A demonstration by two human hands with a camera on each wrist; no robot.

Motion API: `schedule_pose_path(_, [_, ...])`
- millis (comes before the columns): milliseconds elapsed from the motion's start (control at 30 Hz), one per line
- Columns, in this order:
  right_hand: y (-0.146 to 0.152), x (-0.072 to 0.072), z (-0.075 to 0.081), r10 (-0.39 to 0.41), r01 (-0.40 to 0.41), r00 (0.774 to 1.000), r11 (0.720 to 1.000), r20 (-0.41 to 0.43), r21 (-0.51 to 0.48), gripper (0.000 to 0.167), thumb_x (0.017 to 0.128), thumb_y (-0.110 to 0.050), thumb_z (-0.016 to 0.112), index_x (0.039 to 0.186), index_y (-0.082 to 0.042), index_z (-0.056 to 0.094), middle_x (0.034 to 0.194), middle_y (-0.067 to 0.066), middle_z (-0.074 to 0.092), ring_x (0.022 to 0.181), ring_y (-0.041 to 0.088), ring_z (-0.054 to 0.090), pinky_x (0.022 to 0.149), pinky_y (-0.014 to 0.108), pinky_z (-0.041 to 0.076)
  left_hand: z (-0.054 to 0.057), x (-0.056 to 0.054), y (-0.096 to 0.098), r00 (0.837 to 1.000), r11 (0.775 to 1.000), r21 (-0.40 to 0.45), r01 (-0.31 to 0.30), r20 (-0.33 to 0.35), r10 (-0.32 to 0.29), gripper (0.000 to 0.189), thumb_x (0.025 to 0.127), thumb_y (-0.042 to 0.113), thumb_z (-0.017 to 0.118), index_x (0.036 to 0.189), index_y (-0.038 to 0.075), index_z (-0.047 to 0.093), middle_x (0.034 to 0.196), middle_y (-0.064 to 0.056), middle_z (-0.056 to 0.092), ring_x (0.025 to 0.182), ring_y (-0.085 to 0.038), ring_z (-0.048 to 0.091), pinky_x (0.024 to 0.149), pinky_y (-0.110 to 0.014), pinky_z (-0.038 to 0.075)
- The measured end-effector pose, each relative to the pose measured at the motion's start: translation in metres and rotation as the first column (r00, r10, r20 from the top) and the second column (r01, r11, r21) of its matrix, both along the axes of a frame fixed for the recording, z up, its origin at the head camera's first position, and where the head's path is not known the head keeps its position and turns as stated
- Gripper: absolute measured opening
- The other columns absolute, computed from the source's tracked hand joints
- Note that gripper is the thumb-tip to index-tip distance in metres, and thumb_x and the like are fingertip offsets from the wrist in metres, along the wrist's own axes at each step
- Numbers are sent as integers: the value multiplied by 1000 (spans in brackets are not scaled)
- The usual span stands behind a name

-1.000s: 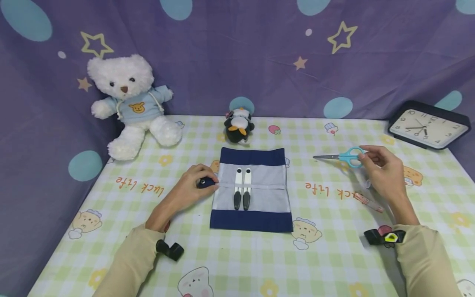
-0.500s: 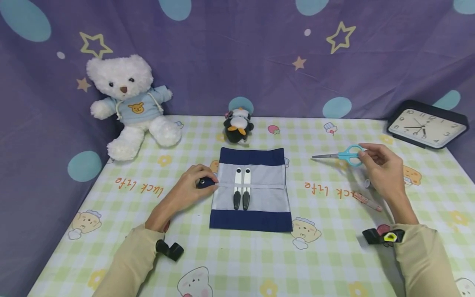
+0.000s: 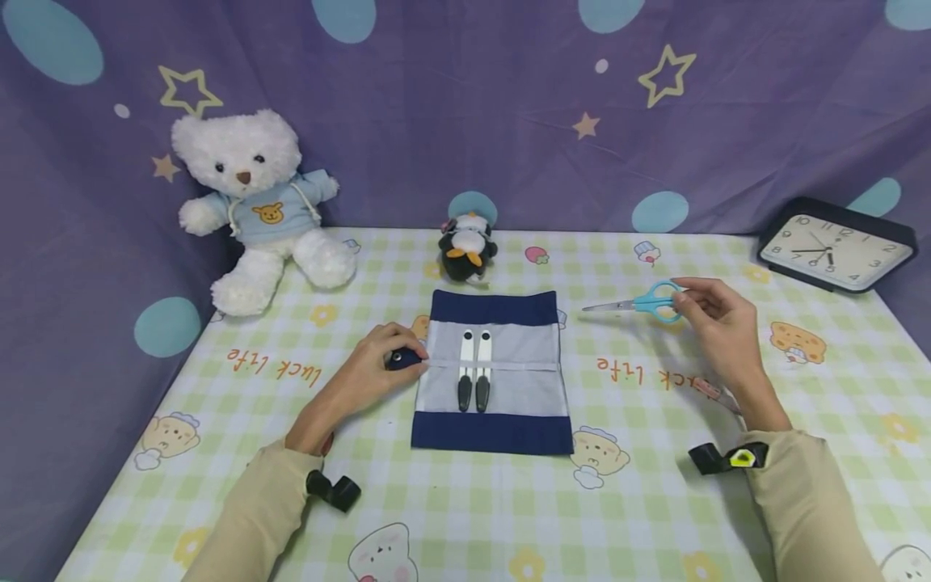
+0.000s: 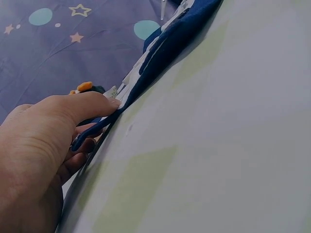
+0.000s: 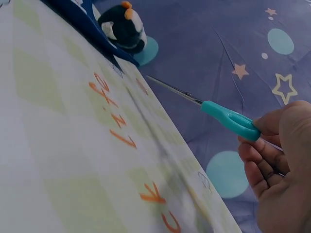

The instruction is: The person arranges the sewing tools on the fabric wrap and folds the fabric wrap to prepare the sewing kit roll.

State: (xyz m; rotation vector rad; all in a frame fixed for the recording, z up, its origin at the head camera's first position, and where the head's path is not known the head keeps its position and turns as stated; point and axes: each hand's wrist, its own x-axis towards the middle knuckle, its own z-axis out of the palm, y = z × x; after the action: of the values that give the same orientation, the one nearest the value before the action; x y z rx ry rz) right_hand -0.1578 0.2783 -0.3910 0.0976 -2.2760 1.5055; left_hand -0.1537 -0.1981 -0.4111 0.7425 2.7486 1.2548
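A navy-edged fabric pouch [image 3: 494, 435] lies spread flat on the table, its grey inside facing up. Two slim white tools with black ends [image 3: 465, 372] sit side by side under its cross band. At the pouch's left edge, my left hand [image 3: 371, 364] pinches the navy tab [image 3: 403, 358] with a snap between thumb and fingers; the left wrist view shows the thumb pressing there. My right hand [image 3: 720, 331] holds small scissors [image 3: 653, 302] by a turquoise handle loop, blades closed and pointing left. In the right wrist view the scissors hang above the cloth.
A small pinkish object [image 3: 709, 390] lies on the tablecloth, partly hidden by the right wrist. A penguin plush [image 3: 467, 250] sits behind the pouch. The white teddy bear [image 3: 254, 210] is at back left, and a black-framed clock [image 3: 836, 246] at back right.
My right hand has carried the scissors leftward, nearer the pouch. The left hand and the pouch have stayed in place.
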Motion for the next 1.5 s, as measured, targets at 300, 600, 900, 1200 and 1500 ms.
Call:
schedule_pose_path(300, [-23, -6, -3, 98, -98, 995, 994, 8, -42, 26, 101, -5, 67, 124, 9, 67, 89, -1, 71, 77, 7, 65, 65, 17, 48, -1, 0, 1, 1000, 1000, -5, -8, 8, 9, 6, 95, 22, 79, 100, 22, 76, 116, 1, 62, 112, -25, 53, 89, -47, 46])
schedule_pose_path(600, [-48, -11, -6, 234, -236, 972, 967, -27, -93, 24, 101, -1, 65, 122, 10, 67, 88, 10, 68, 80, 16, 66, 71, 21, 51, 0, 0, 0, 1000, 1000, 9, -11, 15, 11, 6, 95, 21, 79, 100, 21, 76, 115, 3, 62, 111, -24, 54, 91, -48, 46])
schedule_pose_path(900, [-64, -18, -10, 307, -309, 951, 944, -34, -115, 19, 101, 4, 63, 117, 11, 68, 88, 15, 67, 80, 20, 67, 74, 23, 53, -1, 0, 0, 1000, 1000, 6, -15, 22, 15, 7, 95, 22, 79, 100, 21, 75, 115, 2, 62, 113, -24, 54, 94, -50, 46])
schedule_pose_path(1200, [-71, -23, -14, 353, -353, 935, 931, -12, -97, 20, 101, 4, 63, 119, 9, 69, 89, 20, 66, 81, 19, 66, 75, 21, 52, -1, 1, 0, 1000, 1000, 4, -15, 16, 15, 7, 95, 23, 79, 101, 21, 76, 115, 1, 63, 115, -26, 53, 96, -52, 45])
schedule_pose_path(1500, [-78, -30, -14, 388, -387, 921, 920, 16, -55, 22, 103, -1, 62, 122, 4, 71, 93, 22, 68, 83, 18, 67, 78, 21, 51, -2, 0, 0, 1000, 1000, -1, -10, 16, 10, 8, 95, 23, 79, 102, 21, 76, 116, -1, 63, 119, -30, 52, 100, -57, 43])
